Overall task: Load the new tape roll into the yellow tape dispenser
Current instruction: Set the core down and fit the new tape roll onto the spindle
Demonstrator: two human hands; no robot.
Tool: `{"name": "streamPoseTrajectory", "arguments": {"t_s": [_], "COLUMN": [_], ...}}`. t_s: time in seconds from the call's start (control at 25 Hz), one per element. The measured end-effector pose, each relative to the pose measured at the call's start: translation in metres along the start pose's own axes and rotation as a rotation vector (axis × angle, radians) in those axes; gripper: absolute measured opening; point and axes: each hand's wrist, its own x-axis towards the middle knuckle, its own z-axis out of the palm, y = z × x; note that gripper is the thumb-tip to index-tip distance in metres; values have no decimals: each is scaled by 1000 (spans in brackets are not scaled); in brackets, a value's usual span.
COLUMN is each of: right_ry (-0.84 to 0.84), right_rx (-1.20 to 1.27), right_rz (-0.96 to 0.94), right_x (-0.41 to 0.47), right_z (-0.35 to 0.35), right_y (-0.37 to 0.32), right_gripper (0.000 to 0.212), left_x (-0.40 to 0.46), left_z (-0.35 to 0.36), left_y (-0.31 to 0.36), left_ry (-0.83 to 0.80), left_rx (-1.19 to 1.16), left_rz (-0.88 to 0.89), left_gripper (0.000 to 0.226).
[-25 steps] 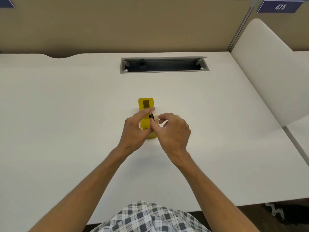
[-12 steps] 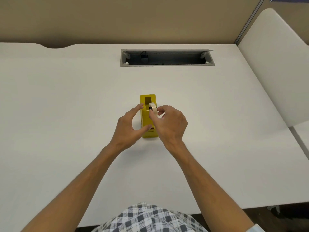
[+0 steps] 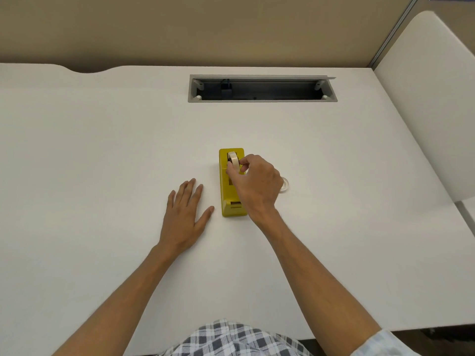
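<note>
While our right hand [image 3: 257, 186] reaches over the yellow tape dispenser [image 3: 232, 181], its thumb and fingertips [image 3: 243, 165] pinch the tape roll [image 3: 234, 160], which stands on edge in the well at the far end of the dispenser. From the head view we cannot tell whether the roll is fully seated or only resting in the opening, since our fingers cover its near side. Just below the grip, the dispenser's body runs toward us, lying flat on the white desk [image 3: 102, 150], with its cutter end nearest us, beside our right wrist. To the right of the grip, partly hidden behind the back of our hand, a second, clear ring [image 3: 285, 187] lies flat on the desk, apart from the dispenser. To the left of the grip and a little nearer us, our left hand [image 3: 185, 214] lies palm down on the desk, fingers spread and holding nothing, its thumb close to the dispenser's near corner without touching it. Well beyond the grip, a grey cable slot [image 3: 262, 88] is set into the desk near the back wall panel. At the bottom edge, checked fabric [image 3: 231, 337] shows between our forearms.
</note>
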Motion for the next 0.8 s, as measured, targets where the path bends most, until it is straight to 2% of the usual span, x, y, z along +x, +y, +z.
{"name": "streamPoseTrajectory", "arguments": {"t_s": [0.36, 0.8], "right_ry": [20, 4], "right_rx": [-64, -67], "right_rz": [-61, -42], "right_x": [-4, -3], "right_z": [8, 11], "right_y": [3, 3], "right_gripper": [25, 25], "left_x": [0, 0], "left_z": [2, 5], "left_y": [0, -1], "left_ry": [22, 38], "left_rx": [45, 34], "left_rz": [-8, -15], "left_gripper": [68, 68]}}
